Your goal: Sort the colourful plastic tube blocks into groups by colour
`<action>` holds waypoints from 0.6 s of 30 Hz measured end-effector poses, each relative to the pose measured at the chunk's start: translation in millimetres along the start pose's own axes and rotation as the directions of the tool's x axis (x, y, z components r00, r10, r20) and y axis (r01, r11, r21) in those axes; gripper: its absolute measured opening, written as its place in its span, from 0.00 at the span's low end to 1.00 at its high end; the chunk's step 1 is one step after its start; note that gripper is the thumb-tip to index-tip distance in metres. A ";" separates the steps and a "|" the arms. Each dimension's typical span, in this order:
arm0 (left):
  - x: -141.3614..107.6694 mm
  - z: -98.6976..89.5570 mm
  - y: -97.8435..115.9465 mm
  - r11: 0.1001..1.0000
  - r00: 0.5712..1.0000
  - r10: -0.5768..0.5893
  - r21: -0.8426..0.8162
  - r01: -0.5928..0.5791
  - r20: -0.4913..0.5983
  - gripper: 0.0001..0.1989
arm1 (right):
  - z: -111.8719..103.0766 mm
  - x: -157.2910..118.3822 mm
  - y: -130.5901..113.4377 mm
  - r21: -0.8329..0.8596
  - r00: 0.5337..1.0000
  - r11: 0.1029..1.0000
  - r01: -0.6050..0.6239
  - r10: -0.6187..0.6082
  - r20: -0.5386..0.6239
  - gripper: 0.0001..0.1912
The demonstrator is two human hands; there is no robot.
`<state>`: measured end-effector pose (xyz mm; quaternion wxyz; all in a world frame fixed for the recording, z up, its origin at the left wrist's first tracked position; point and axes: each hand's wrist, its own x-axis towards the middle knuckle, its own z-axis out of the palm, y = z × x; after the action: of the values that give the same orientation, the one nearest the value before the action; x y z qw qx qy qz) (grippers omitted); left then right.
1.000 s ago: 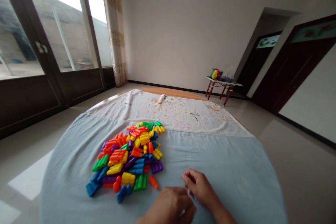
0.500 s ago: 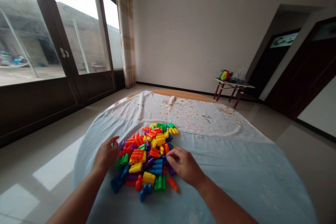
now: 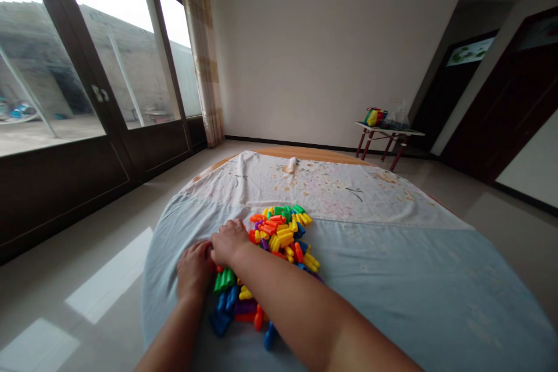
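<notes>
A heap of bullet-shaped plastic building blocks [image 3: 283, 238] in red, yellow, green, blue and purple lies on the cloth-covered table. My right hand [image 3: 229, 242] reaches across to the heap's left edge, its fingers bent downward. Close against it, my left hand [image 3: 194, 268] has curled fingers meeting the right fingertips. Whatever is between the fingers is hidden. Just below the hands lie a green block [image 3: 224, 280] and a blue block [image 3: 220, 322]. My right forearm covers the heap's near right part.
A pale blue cloth [image 3: 392, 285] and a white floral cloth [image 3: 322, 189] cover the round table. Against the far wall stands a small side table [image 3: 390, 128] bearing a colourful bag [image 3: 375, 117] and a clear plastic bag [image 3: 399, 115]. Glass doors [image 3: 117, 40] are at left.
My right hand has swung left from the heap's right side, across the blocks to my left hand. The left hand has come slightly lower beside it. The view has shifted a little.
</notes>
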<state>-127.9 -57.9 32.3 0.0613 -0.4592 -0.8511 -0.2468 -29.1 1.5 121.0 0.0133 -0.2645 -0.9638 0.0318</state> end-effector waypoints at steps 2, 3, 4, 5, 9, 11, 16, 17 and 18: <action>0.7 -0.1 1.7 1.000 1.000 -0.015 0.017 0.014 0.010 0.19 | 4.0 5.2 0.9 -0.007 0.993 0.999 -0.049 0.049 0.108 0.19; 0.9 0.1 2.6 0.999 1.000 -0.024 0.024 0.023 0.013 0.19 | 5.9 4.8 3.0 -0.003 0.988 0.998 -0.069 0.069 0.139 0.20; 1.1 0.3 3.6 0.999 0.999 -0.032 0.032 0.032 0.016 0.20 | 7.6 2.8 6.0 0.006 0.985 0.997 -0.080 0.079 0.151 0.21; 1.1 0.3 4.6 0.998 0.999 -0.039 0.039 0.039 0.019 0.20 | 8.7 -0.5 9.7 0.014 0.986 0.997 -0.081 0.078 0.149 0.21; -0.3 -1.9 8.5 0.997 0.998 -0.050 0.061 0.047 0.034 0.20 | 8.8 -21.9 27.9 -0.006 0.992 0.999 -0.033 0.033 0.121 0.20; -0.8 -3.4 9.6 0.996 0.998 -0.053 0.071 0.050 0.041 0.20 | 7.4 -36.2 39.1 -0.036 0.993 0.999 -0.008 0.013 0.121 0.19; 0.2 -3.4 9.4 0.994 0.997 -0.058 0.093 0.052 0.057 0.21 | 3.8 -83.9 82.6 -0.114 0.995 0.993 0.024 -0.013 0.098 0.16; 0.7 -3.0 9.4 0.994 0.996 -0.059 0.097 0.053 0.060 0.21 | 2.1 -94.5 93.5 -0.125 0.995 0.992 0.009 0.003 0.096 0.15; 1.0 -2.7 9.6 0.993 0.996 -0.061 0.101 0.054 0.061 0.21 | -0.4 -104.4 103.8 -0.135 0.994 0.991 -0.018 0.031 0.101 0.14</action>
<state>-121.1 -54.0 38.5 0.0495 -0.4386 -0.8768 -0.1909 113.4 37.3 113.5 -0.0543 -0.2747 -0.9598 -0.0192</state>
